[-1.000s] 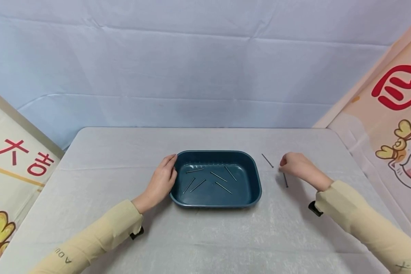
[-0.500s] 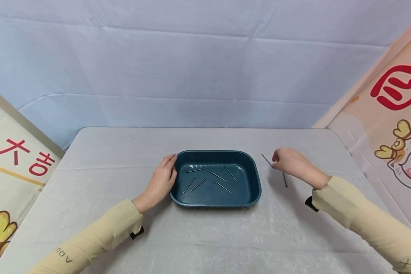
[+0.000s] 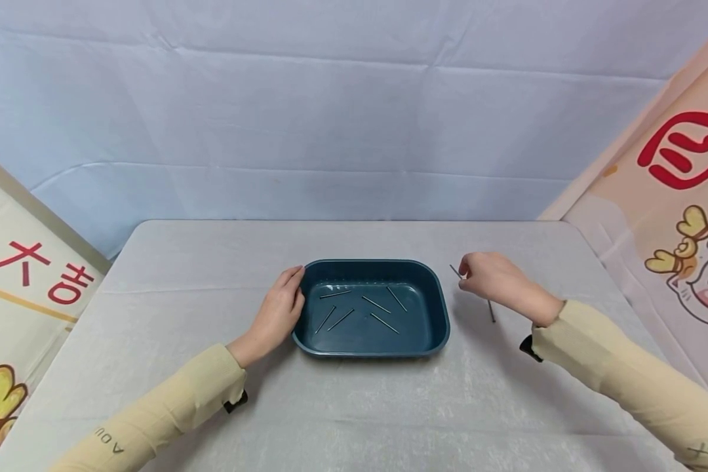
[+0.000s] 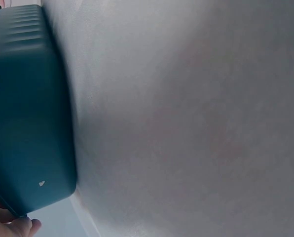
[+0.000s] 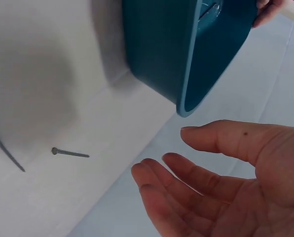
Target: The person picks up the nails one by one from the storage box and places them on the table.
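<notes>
A dark teal plastic tray with rounded corners stands on the table, several thin metal nails scattered over its floor. My left hand grips the tray's left rim; in the left wrist view its fingertips show at the rim's corner. To the right of the tray, my right hand hovers with thumb and fingers apart and nothing between them. Two nails lie on the table beneath it: a farther nail, partly covered by the fingers in the head view, and a nearer nail. Both nails show whole in the right wrist view.
The table wears a pale grey cloth. Behind it hangs a light blue-white backdrop. Printed cloth panels with red characters stand at the left and right. A black strap shows under the right cuff.
My right hand has moved left, from above the nearer nail to the farther one, partly covering it. The left hand and the tray have stayed in place.
</notes>
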Demonstrator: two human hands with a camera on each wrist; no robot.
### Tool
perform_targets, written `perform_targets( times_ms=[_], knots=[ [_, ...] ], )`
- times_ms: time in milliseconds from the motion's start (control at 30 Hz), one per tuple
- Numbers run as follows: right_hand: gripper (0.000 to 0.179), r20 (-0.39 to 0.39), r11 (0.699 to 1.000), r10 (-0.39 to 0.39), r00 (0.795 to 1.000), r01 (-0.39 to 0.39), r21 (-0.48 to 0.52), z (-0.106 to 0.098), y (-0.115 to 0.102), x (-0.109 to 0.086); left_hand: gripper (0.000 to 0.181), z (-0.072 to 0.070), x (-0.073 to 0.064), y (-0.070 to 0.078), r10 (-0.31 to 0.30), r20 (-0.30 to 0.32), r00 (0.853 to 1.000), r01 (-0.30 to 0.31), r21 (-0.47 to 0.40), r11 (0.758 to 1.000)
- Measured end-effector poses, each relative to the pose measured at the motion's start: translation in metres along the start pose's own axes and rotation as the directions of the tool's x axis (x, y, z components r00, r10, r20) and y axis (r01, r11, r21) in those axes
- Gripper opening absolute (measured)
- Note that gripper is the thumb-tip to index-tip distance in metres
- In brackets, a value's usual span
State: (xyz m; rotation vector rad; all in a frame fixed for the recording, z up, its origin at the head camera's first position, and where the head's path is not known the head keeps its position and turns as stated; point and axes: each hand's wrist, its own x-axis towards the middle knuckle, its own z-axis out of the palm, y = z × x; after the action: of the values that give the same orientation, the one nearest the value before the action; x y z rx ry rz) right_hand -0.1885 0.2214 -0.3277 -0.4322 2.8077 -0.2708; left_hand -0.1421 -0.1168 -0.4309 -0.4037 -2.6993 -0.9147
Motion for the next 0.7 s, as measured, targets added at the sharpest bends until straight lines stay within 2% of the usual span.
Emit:
perform_targets(
  times_ms=[700],
  knots=[
    [0.023, -0.018, 0.998, -0.04, 0.999, 0.039, -0.05, 0.0, -0.025, 0.001, 0.041, 0.001, 0.0, -0.001, -0.003, 0.002, 1.0, 0.003, -0.005, 1.0]
  ],
)
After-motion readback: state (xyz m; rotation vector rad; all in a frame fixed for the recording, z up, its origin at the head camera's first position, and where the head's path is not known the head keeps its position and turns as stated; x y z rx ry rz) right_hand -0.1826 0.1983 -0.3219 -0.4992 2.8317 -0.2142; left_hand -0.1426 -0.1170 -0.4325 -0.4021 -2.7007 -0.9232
